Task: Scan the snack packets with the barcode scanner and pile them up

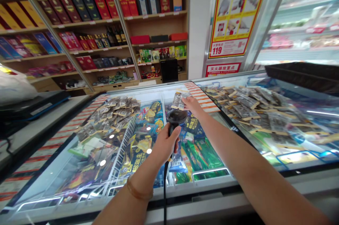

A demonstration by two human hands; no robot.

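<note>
My left hand point(168, 144) is wrapped round the handle of a black barcode scanner point(177, 116), whose cable hangs down toward me. Just beyond the scanner head, my right hand point(191, 104) pinches a small clear packet point(178, 100) with a tan edge and dark contents. The packet faces the scanner and sits above the freezer glass. A heap of similar packets point(119, 107) lies on the glass to the left. Another pile of them point(246, 101) spreads out on the right.
Beneath the glass, the chest freezer point(201, 189) holds blue and green ice-cream packs point(203, 152) and a white wire divider point(123, 147). A black tray point(302, 75) stands at the right. At left is a counter with a dark device point(34, 108). Shelves of boxes point(79, 6) line the back.
</note>
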